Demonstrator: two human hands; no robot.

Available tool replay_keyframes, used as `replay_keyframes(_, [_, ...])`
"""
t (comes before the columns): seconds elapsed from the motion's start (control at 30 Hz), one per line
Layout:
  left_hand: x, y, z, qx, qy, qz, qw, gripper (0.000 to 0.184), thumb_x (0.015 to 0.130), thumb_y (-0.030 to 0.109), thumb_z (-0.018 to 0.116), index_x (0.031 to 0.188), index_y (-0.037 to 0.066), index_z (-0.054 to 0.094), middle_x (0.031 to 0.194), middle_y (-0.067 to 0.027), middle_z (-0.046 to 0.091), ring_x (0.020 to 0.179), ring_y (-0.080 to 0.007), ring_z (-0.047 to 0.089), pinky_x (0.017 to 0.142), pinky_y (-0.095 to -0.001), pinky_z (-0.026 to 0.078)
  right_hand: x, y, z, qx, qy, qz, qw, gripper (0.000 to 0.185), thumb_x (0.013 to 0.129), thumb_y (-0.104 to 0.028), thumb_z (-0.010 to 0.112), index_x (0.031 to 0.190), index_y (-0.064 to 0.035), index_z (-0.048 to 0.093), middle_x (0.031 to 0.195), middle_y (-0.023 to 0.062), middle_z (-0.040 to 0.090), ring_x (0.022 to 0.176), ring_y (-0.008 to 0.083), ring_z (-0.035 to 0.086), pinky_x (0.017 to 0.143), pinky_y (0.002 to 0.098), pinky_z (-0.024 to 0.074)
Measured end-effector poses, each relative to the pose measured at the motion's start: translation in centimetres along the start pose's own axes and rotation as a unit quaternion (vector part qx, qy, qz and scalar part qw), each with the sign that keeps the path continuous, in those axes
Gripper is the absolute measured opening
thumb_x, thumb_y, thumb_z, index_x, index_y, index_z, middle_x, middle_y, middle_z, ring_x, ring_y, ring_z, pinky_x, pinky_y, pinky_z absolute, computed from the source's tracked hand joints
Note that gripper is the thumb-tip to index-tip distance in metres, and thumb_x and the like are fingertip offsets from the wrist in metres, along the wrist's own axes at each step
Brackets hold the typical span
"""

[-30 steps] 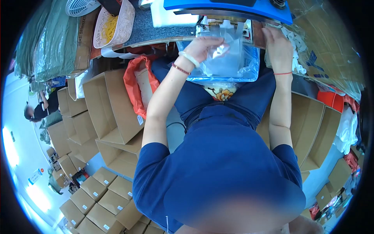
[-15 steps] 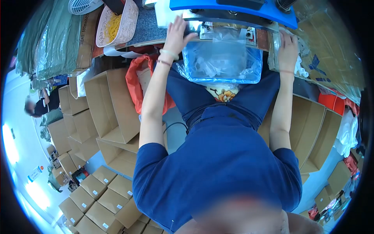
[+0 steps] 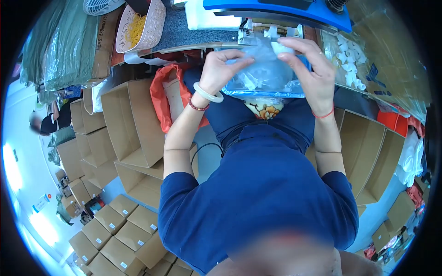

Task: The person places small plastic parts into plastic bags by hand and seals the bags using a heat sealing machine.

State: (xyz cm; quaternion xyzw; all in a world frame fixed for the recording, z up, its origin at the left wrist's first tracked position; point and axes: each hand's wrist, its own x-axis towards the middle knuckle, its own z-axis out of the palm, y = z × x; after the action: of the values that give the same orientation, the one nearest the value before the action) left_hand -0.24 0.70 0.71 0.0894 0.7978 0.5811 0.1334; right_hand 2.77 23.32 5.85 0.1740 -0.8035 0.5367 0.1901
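My right hand [image 3: 317, 64] is above the blue-lined container, with thumb and fingertips closed on a small white plastic piece [image 3: 278, 48]. To its left, my left hand [image 3: 221, 71] has its thumb and forefinger stretched out and slightly apart. Its fingertips are beside a clear plastic film or bag [image 3: 260, 60]; contact with it is hard to make out. Under both hands, the container lined with blue plastic [image 3: 294, 87] holds clear bags. More white plastic pieces [image 3: 350, 60] lie in a heap to the right of my right hand.
A blue machine [image 3: 276, 5] stands over the bench ahead. A white basket [image 3: 154, 27] with yellow rubber bands is at the left. Open cardboard boxes [image 3: 129, 124] flank me, with an orange-red bag [image 3: 161, 87] at the left. A person [image 3: 50, 122] is far left.
My right hand has come left from the right-hand tray and now has a white piece. My left hand has drawn back toward me from the bench, nearer the clear plastic.
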Motion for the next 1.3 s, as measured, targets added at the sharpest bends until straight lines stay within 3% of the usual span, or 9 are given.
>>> replay_keyframes(0.27, [1.3, -0.9, 0.8, -0.192, -0.262, -0.143, 0.935, 0.022, 0.088, 0.013, 0.07, 0.102, -0.004, 0.071, 0.093, -0.0101, 0.072, 0.085, -0.014, 0.068, 0.082, -0.0252, 0.053, 0.8, 3.1, -1.9, -0.109, -0.266, 0.065, 0.956, 0.025, 0.09, -0.022, 0.064, 0.109, -0.0058, 0.067, 0.099, 0.0102, 0.069, 0.093, 0.0228, 0.065, 0.08, 0.0317, 0.0499])
replay_keyframes(0.37, [3.0, -4.8, 2.8, -0.339, -0.222, -0.198, 0.893, 0.02, 0.088, 0.008, 0.069, 0.103, -0.005, 0.07, 0.096, -0.0119, 0.072, 0.087, -0.0163, 0.068, 0.083, -0.0265, 0.054, 0.4, 7.5, -0.9, -0.056, -0.167, 0.179, 0.968, 0.03, 0.09, -0.024, 0.064, 0.113, -0.0055, 0.065, 0.099, 0.0115, 0.069, 0.09, 0.0256, 0.065, 0.078, 0.0331, 0.0499])
replay_keyframes(0.43, [5.2, -5.9, 3.8, -0.409, -0.177, -0.183, 0.876, 0.023, 0.088, 0.003, 0.067, 0.109, -0.007, 0.066, 0.104, -0.0134, 0.069, 0.095, -0.017, 0.066, 0.084, -0.0277, 0.054, 0.5, 8.2, -2.9, -0.266, -0.083, 0.121, 0.953, 0.031, 0.091, -0.027, 0.062, 0.115, -0.0074, 0.063, 0.103, 0.0125, 0.069, 0.093, 0.0324, 0.065, 0.078, 0.0393, 0.0511])
replay_keyframes(0.47, [6.0, -5.8, 4.2, -0.43, -0.155, -0.159, 0.875, 0.025, 0.088, 0.002, 0.066, 0.11, -0.008, 0.065, 0.106, -0.014, 0.069, 0.098, -0.0176, 0.066, 0.084, -0.028, 0.054, 0.1, 8.9, -4.1, -0.374, -0.037, 0.032, 0.926, 0.03, 0.091, -0.027, 0.061, 0.115, -0.0084, 0.063, 0.106, 0.0124, 0.069, 0.095, 0.0341, 0.065, 0.078, 0.0415, 0.0514])
replay_keyframes(0.6, [8.7, -5.6, 4.6, -0.479, -0.14, -0.22, 0.839, 0.025, 0.089, 0.004, 0.065, 0.111, -0.008, 0.064, 0.109, -0.0141, 0.068, 0.099, -0.0194, 0.065, 0.085, -0.0312, 0.054, -2.3, 11.6, -7.7, -0.597, -0.064, 0.22, 0.768, 0.022, 0.092, -0.021, 0.057, 0.111, -0.015, 0.065, 0.105, 0.0105, 0.066, 0.1, 0.0355, 0.061, 0.079, 0.0452, 0.0505])
replay_keyframes(0.8, [8.4, -7.3, 0.4, -0.146, 0.009, -0.071, 0.987, 0.028, 0.086, 0.017, 0.072, 0.106, -0.003, 0.069, 0.098, -0.0111, 0.071, 0.088, -0.0183, 0.068, 0.076, -0.034, 0.057, -2.9, 16.4, -8.1, -0.564, 0.017, 0.129, 0.815, 0.026, 0.09, -0.016, 0.058, 0.115, -0.0158, 0.063, 0.102, 0.0119, 0.063, 0.095, 0.033, 0.059, 0.082, 0.0432, 0.0497])
replay_keyframes(0.93, [12.2, -12.9, -5.2, 0.376, 0.114, 0.222, 0.893, 0.063, 0.081, 0.037, 0.072, 0.13, 0.002, 0.054, 0.126, -0.0238, 0.058, 0.124, -0.0378, 0.05, 0.105, -0.0481, 0.037, -2.9, 18.1, -8.1, -0.589, -0.017, 0.079, 0.804, 0.025, 0.09, -0.015, 0.059, 0.114, -0.0124, 0.064, 0.104, 0.0129, 0.062, 0.093, 0.0328, 0.059, 0.081, 0.0414, 0.0494])
replay_keyframes(1.17, [4.2, -10.7, -4.2, 0.419, 0.177, 0.264, 0.851, 0.021, 0.081, 0.015, 0.073, 0.101, 0.008, 0.073, 0.1, -0.0074, 0.072, 0.098, -0.0228, 0.068, 0.086, -0.0323, 0.05, -2.9, 8.5, -6.6, -0.24, 0.076, 0.199, 0.947, 0.027, 0.089, -0.018, 0.067, 0.113, -0.0067, 0.064, 0.098, 0.0062, 0.066, 0.082, 0.0176, 0.062, 0.077, 0.03, 0.0494])
replay_keyframes(1.3, [2.4, -6.7, -2.3, 0.145, 0.175, 0.093, 0.969, 0.013, 0.082, 0.013, 0.076, 0.088, 0.002, 0.075, 0.079, -0.0025, 0.072, 0.072, -0.0051, 0.062, 0.065, -0.021, 0.048, -4.0, 4.4, -1.0, -0.037, -0.007, 0.193, 0.981, 0.024, 0.085, -0.013, 0.072, 0.107, -0.0053, 0.068, 0.094, 0.0032, 0.068, 0.079, 0.0091, 0.059, 0.073, 0.024, 0.0483])
